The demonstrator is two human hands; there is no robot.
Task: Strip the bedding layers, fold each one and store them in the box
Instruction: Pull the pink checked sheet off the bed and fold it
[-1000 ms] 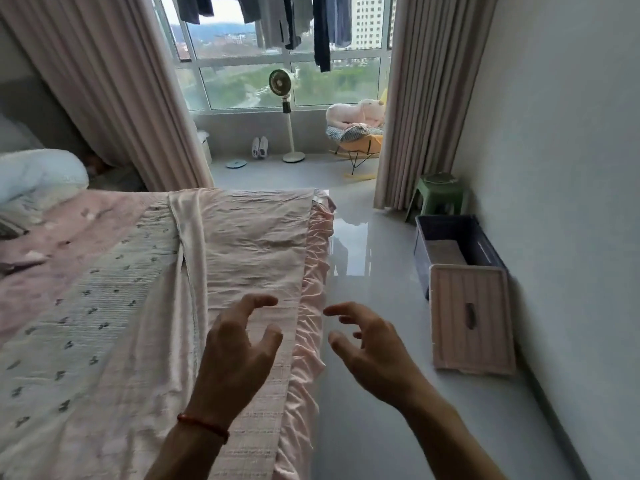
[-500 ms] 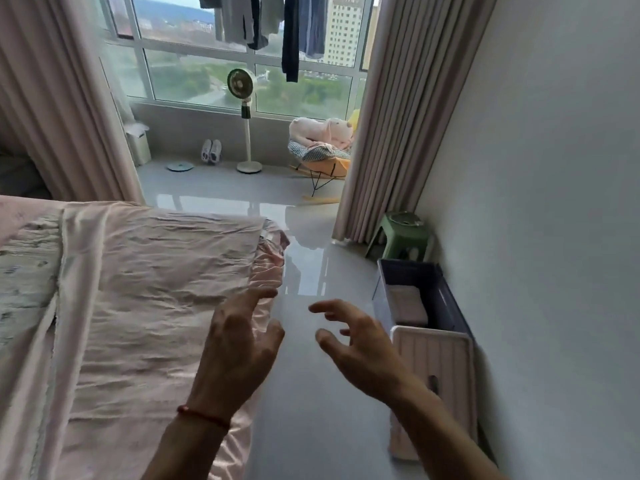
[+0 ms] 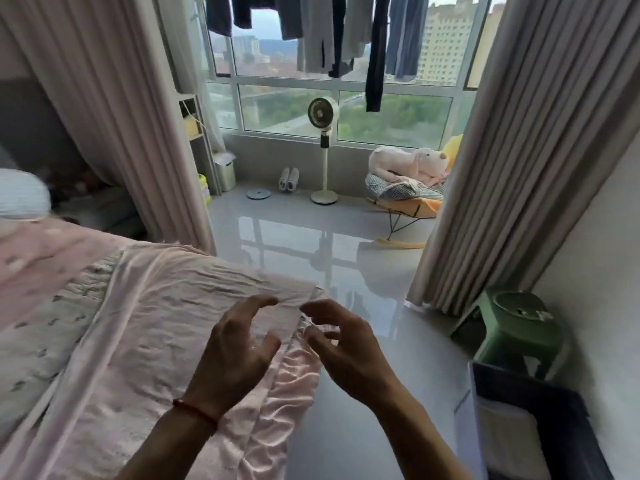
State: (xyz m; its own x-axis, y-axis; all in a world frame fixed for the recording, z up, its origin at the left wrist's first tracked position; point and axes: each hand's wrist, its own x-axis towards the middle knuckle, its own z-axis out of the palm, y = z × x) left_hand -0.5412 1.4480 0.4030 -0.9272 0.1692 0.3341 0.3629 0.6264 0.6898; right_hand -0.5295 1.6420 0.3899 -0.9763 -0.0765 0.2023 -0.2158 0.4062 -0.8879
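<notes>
Both hands (image 3: 239,348) above pink sheet (image 3: 166,320)

box (image 3: 530,424): cut off by right and bottom edges, contents unclear | pillow (image 3: 20,199): blurred, cut by left edge | bed (image 3: 104,341): runs off left and bottom edges | hanging clothes (image 3: 318,32): tops cut off

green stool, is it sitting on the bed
No, the green stool stands on the floor by the right curtain, off to the right of the bed.
</notes>
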